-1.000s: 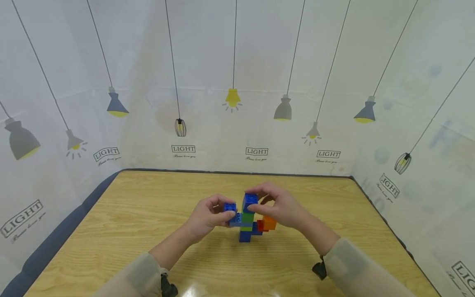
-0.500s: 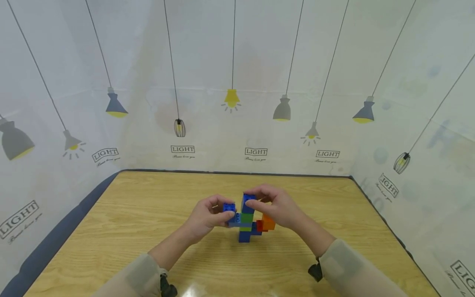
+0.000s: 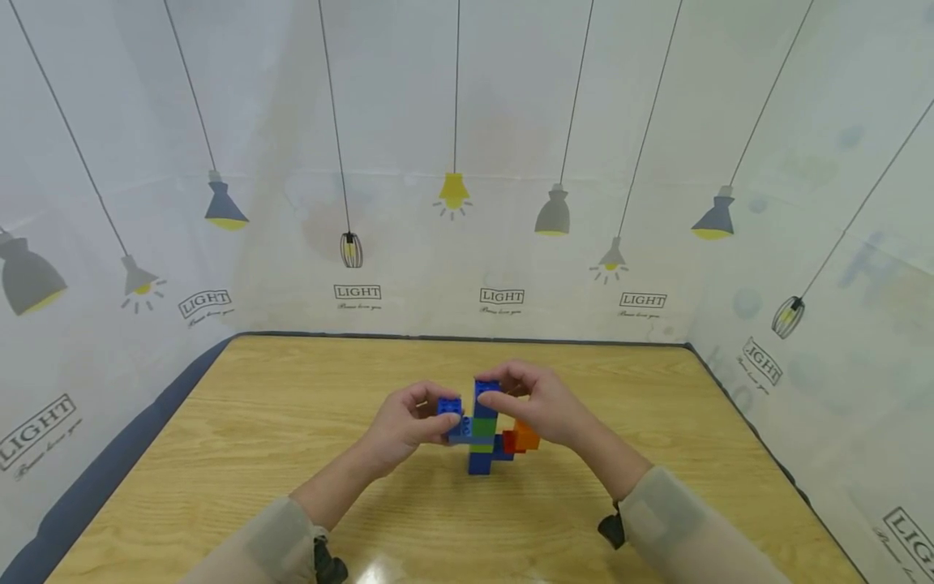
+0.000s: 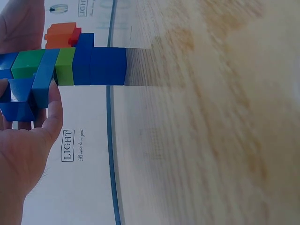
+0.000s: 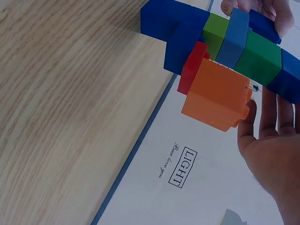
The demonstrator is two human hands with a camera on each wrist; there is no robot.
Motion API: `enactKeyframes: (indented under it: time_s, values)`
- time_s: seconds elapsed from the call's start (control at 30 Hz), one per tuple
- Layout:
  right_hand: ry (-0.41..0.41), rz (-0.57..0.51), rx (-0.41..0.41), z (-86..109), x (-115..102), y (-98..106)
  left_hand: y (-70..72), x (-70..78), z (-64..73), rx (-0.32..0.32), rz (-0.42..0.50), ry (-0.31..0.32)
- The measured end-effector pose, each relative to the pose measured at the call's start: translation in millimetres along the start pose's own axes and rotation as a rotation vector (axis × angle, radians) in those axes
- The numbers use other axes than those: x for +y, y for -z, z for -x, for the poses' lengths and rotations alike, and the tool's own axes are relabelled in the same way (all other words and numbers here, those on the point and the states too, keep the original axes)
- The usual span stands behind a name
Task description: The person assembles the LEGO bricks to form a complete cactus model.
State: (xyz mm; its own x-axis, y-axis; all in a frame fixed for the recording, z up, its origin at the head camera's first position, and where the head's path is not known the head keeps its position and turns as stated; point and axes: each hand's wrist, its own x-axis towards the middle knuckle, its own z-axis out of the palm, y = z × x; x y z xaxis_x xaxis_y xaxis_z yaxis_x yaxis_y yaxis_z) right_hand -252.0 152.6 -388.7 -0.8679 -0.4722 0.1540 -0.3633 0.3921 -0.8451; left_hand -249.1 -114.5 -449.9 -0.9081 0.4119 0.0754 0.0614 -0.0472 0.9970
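A tower of toy building bricks stands upright on the wooden table. My left hand [image 3: 404, 423] pinches the dark blue brick [image 3: 449, 408] on the tower's left arm, its fingers also against the light blue brick [image 4: 44, 79] beneath. At the top, my right hand [image 3: 550, 405] grips another blue brick [image 3: 485, 401], thumb in front and fingers behind. Under that come a green brick [image 5: 259, 57], the light blue one, a lime brick [image 4: 64, 66] and dark blue bricks [image 4: 108, 65] at the base. On the right side sit a red brick [image 5: 193, 68] and an orange brick [image 5: 215, 93].
The wooden tabletop [image 3: 292, 397] spreads around the tower, with a dark edge [image 3: 409, 337] at the back. A pale sheet [image 3: 409, 105] printed with hanging lamps closes off the back and sides.
My right hand has shifted slightly left, and the top blue brick now lines up more squarely with the green brick below. The left hand keeps its grip, almost still.
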Motion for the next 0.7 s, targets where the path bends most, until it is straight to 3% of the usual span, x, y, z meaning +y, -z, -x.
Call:
enactKeyframes:
  time_s: [0.7]
  values:
    - [-0.019,-0.077,-0.008,-1.6,1.3,-2.4,-0.8,3.9,1.4,0.003,-0.017,0.023]
